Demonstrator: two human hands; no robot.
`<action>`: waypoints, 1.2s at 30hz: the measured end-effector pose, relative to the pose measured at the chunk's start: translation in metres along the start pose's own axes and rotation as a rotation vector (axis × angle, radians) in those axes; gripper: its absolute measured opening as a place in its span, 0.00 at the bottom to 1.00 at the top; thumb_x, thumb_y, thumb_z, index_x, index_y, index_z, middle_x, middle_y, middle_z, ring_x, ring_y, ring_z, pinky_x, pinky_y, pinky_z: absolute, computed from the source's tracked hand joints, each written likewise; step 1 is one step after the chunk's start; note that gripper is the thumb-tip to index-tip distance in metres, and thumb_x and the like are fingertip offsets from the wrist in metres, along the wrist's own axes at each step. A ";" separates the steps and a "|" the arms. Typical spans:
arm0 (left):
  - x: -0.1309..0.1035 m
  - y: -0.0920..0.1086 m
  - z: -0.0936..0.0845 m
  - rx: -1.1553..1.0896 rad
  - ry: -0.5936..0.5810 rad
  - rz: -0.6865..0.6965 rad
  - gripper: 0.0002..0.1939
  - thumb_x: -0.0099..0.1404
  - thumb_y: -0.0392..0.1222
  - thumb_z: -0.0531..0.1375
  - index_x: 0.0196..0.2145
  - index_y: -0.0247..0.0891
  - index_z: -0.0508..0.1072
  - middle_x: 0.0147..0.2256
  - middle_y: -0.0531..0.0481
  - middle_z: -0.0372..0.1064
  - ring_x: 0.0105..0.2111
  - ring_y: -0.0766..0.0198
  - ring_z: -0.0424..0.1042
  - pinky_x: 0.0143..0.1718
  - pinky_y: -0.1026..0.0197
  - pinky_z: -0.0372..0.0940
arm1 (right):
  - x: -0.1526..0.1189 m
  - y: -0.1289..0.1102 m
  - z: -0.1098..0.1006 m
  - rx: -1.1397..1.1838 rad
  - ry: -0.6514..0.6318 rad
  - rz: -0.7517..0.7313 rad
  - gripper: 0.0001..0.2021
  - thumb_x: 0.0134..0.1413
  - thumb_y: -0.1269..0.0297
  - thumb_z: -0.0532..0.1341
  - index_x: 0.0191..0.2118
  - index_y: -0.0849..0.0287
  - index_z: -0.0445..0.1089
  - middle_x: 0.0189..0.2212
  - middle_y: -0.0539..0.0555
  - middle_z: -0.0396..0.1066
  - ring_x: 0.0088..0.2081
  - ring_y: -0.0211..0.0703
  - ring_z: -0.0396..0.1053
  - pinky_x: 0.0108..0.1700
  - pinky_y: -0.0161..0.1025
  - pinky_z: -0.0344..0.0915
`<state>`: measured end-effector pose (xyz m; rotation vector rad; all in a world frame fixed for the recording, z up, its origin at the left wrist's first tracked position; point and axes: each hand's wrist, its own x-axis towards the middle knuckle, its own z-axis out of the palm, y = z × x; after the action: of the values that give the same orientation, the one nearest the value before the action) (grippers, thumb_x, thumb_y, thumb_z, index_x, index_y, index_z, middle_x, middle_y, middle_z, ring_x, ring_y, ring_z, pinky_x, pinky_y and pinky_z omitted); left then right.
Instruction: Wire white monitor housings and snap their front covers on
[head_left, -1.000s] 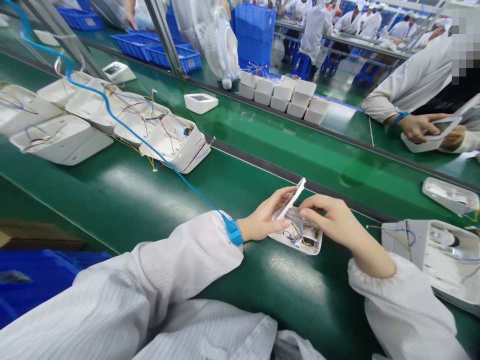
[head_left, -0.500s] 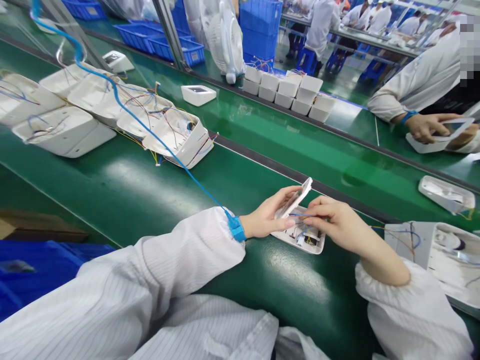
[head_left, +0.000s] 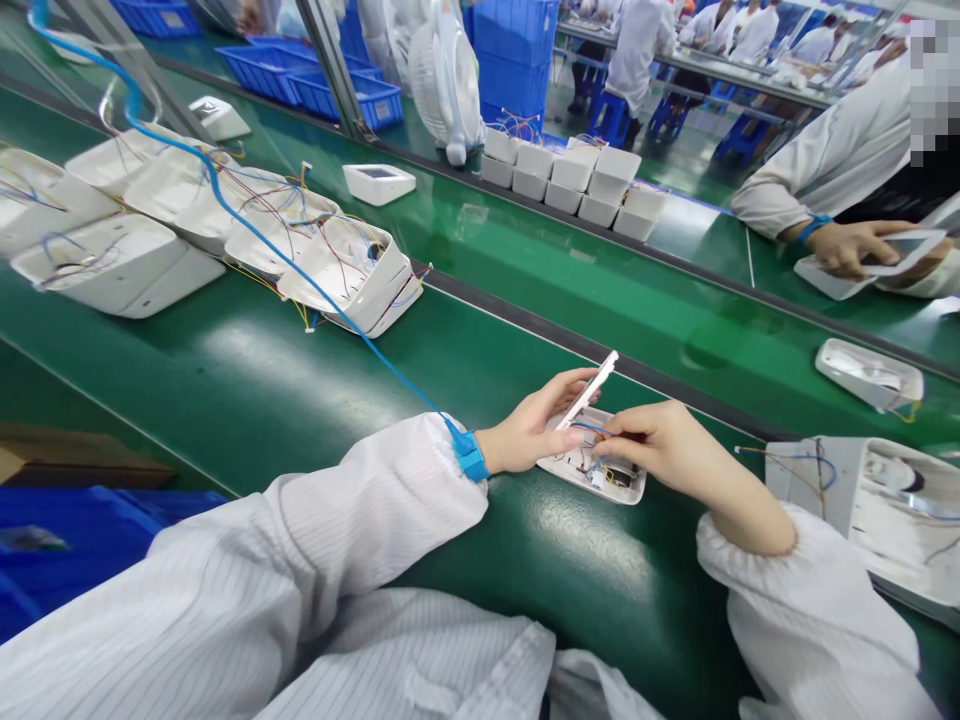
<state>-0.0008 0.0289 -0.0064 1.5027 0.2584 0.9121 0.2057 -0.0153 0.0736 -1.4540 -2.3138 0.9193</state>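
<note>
My left hand [head_left: 529,425] grips a white cover panel [head_left: 591,392], tilted up over a white plastic housing [head_left: 626,493] on the green bench. Its thumb reaches down to the housing's near edge. Inside the housing lie thin coloured wires, a white connector [head_left: 598,477] and a dark round part. My right hand [head_left: 649,440] pinches a thin blue wire [head_left: 592,428] between thumb and fingers, just above the open housing. A blue wrist strap [head_left: 470,456] with a coiled cord circles my left wrist.
Open white housings with wires [head_left: 337,260] crowd the bench at left; another large housing [head_left: 817,480] stands at right. Beyond runs a green conveyor [head_left: 525,250] carrying white units. Across it, a co-worker's hands [head_left: 847,245] hold a similar unit. The blue cord [head_left: 300,270] crosses the bench.
The cover panel has tipped slightly and now shows more edge-on. My right hand has shifted a little left, still pinching the wire. Units on the conveyor appear further left.
</note>
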 end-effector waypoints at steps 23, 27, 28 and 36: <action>0.000 -0.002 0.001 0.363 -0.002 0.097 0.44 0.57 0.51 0.66 0.65 0.41 0.51 0.62 0.36 0.56 0.62 0.44 0.60 0.63 0.39 0.55 | 0.011 0.012 0.014 -0.351 0.141 -0.164 0.10 0.60 0.67 0.60 0.43 0.54 0.78 0.45 0.58 0.74 0.47 0.52 0.69 0.48 0.49 0.67; 0.001 0.000 0.001 0.582 -0.014 0.177 0.49 0.53 0.51 0.68 0.66 0.42 0.50 0.61 0.36 0.57 0.60 0.43 0.61 0.61 0.39 0.57 | 0.009 0.007 0.022 -0.441 0.165 0.023 0.10 0.54 0.70 0.61 0.42 0.56 0.77 0.40 0.59 0.75 0.42 0.51 0.71 0.40 0.43 0.68; 0.001 0.002 0.001 0.631 -0.037 0.211 0.49 0.52 0.50 0.68 0.66 0.42 0.49 0.60 0.36 0.57 0.60 0.43 0.61 0.61 0.40 0.58 | 0.008 0.006 0.023 -0.448 0.167 0.066 0.11 0.53 0.70 0.62 0.42 0.57 0.77 0.40 0.59 0.76 0.42 0.52 0.72 0.39 0.43 0.68; 0.008 0.014 -0.010 0.833 -0.366 0.246 0.43 0.55 0.45 0.64 0.66 0.43 0.54 0.59 0.35 0.58 0.57 0.45 0.63 0.57 0.43 0.61 | 0.009 0.021 0.000 0.028 -0.039 0.052 0.09 0.53 0.66 0.61 0.37 0.54 0.78 0.36 0.52 0.79 0.36 0.49 0.75 0.40 0.43 0.70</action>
<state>-0.0069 0.0386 0.0080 2.4821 0.1925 0.7236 0.2172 -0.0010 0.0594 -1.5039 -2.2917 0.9987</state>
